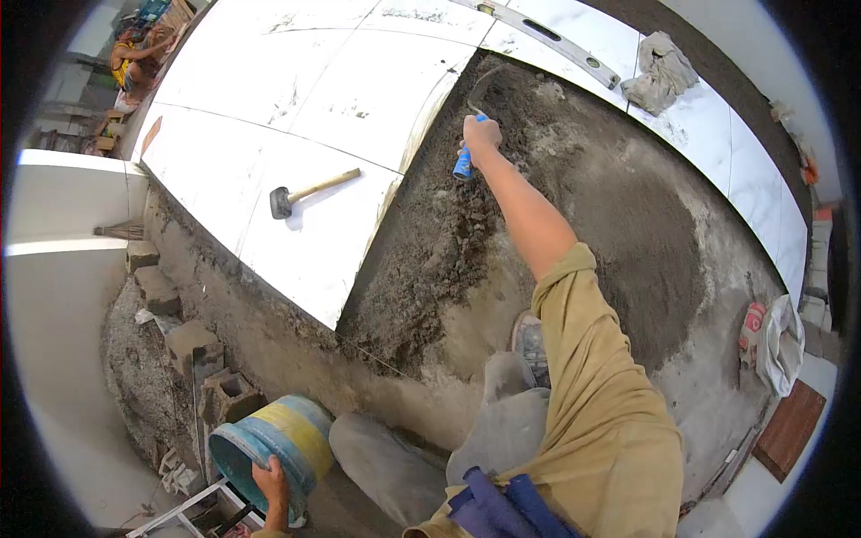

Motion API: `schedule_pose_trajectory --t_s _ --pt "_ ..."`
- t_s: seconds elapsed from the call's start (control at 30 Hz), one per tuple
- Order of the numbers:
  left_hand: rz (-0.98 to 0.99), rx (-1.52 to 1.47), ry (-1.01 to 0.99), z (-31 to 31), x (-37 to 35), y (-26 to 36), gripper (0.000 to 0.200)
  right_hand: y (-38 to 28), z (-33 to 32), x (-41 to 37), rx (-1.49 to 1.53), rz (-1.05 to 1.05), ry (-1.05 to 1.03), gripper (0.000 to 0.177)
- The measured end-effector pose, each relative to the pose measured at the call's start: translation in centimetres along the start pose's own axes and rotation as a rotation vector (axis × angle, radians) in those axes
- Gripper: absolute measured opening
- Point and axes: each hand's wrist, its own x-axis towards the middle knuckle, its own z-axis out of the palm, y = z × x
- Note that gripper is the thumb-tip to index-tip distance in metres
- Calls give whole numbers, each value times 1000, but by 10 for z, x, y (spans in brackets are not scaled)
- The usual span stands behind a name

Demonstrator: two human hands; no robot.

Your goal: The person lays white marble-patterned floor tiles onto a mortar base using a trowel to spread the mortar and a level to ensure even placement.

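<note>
Over the mortar (574, 215), right hand (481, 134) clenches a blue-handled tool (464, 167), blade unclear; left hand (273, 485) grips bucket (289, 434).

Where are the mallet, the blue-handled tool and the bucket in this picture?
mallet (314, 190), head view, on its wooden handle.
blue-handled tool (464, 166), head view, on the blue grip.
bucket (291, 435), head view, on its blue and yellow outer wall.

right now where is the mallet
In the head view the mallet lies left of centre on a white tile, beside the mortar bed and left of the right hand gripping a blue-handled tool.
</note>
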Motion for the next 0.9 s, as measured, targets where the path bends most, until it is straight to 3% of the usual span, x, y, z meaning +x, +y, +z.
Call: schedule_pose_trajectory --t_s 0.07,0.17,0.3,0.37,0.5,0.57,0.67,0.7,0.77,0.8,0.83,0.87,0.9 --pt "35 -97 -36 -1 -3 9 45 -11 -2 2 51 -42 -36 33" --pt "33 -96 -6 4 1 -7 47 -22 4 30 58 -68 -280 25" --pt "45 -12 26 5 8 -27 51 -32 4 41 49 81 -87 26" --pt "-63 -94 -18 3 0 -5 56 -28 8 49 92 51 -134 26" --pt "-112 -40 -60 7 8 -21 57 -15 -16 50 132 44 -172 25" --pt "-156 -80 57 20 17 -44 61 -9 -36 28 116 29 -102 24" --pt "-221 62 48 13 9 -14 66 8 -70 -15 284 48 16 28" --pt "-229 -140 -107 1 3 6 70 14 -78 -24 273 41 15 28" --pt "-207 -53 -64 11 12 -32 69 22 -86 -38 316 -14 9 25" --pt "-174 40 -11 14 15 -43 69 18 -87 -45 315 -22 -2 25" --pt "-170 -89 -132 0 5 -9 71 14 -88 -51 197 -30 -118 24" --pt "-174 -98 -125 1 6 -9 71 8 -86 -56 77 -40 -231 24" --pt "-173 -54 -126 0 6 -9 72 9 -73 -57 165 -103 -293 23"
